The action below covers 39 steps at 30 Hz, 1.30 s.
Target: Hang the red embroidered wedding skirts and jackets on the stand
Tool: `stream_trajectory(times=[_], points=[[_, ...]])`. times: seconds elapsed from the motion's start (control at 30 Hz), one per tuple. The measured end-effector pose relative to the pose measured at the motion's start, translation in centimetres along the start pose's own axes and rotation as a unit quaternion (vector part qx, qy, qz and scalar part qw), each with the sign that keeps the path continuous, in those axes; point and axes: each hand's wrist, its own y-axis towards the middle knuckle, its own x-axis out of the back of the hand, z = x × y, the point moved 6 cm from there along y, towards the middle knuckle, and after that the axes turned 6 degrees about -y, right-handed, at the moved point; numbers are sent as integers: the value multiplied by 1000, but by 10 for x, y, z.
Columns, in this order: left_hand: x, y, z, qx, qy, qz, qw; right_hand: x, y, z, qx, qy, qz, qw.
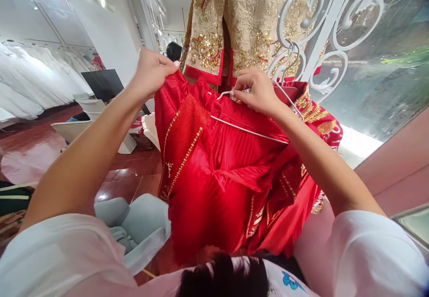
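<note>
A red pleated garment (221,176) with gold bead trim hangs in front of me from a white wire hanger (248,130). My left hand (150,71) is closed on the garment's upper left edge and holds it up. My right hand (256,91) pinches the top of the hanger together with the red cloth near its hook. The hanger's bar runs slanting across the cloth between my hands. The hooks (288,57) sit against a white scrolled metal frame (330,24).
A gold embroidered robe (241,19) with red hem hangs just behind the red garment. A pale grey chair (140,225) stands low at the left on a red tiled floor (30,154). White gowns (30,78) line the far left wall. A window (385,64) fills the right.
</note>
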Motion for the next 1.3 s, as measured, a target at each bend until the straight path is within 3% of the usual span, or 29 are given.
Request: stream_trajectory(times=[0.17,0.33,0.43,0.63,0.7,0.83,0.97,1.03,1.13,1.23,1.3], points=[[7,10,-4,-20,57,2,998,2,4,1,-17,12,1,1000],[12,-11,1,-74,70,-56,993,-3,6,3,-42,-40,12,998],[-7,-37,7,-50,92,-49,993,-7,6,2,-46,-58,8,997],[-77,-103,0,-25,141,-48,989,-13,2,-1,-51,-79,4,996],[-85,-110,6,-25,151,-46,987,-13,1,-2,-51,-82,-1,995],[-67,-99,30,-72,122,10,990,-13,-2,-3,-50,-75,-2,996],[-27,-80,41,-72,166,-40,983,-11,-3,-3,-51,-58,3,997],[-18,-70,42,-57,154,-47,985,-9,-3,-3,-50,-49,8,997],[-15,-56,48,18,30,-31,999,-8,-3,-3,-45,-42,15,998],[-24,-52,53,110,-143,3,984,-7,-3,-3,-39,-45,14,998],[-29,-52,45,97,-174,24,980,-8,-3,-3,-35,-49,12,998]])
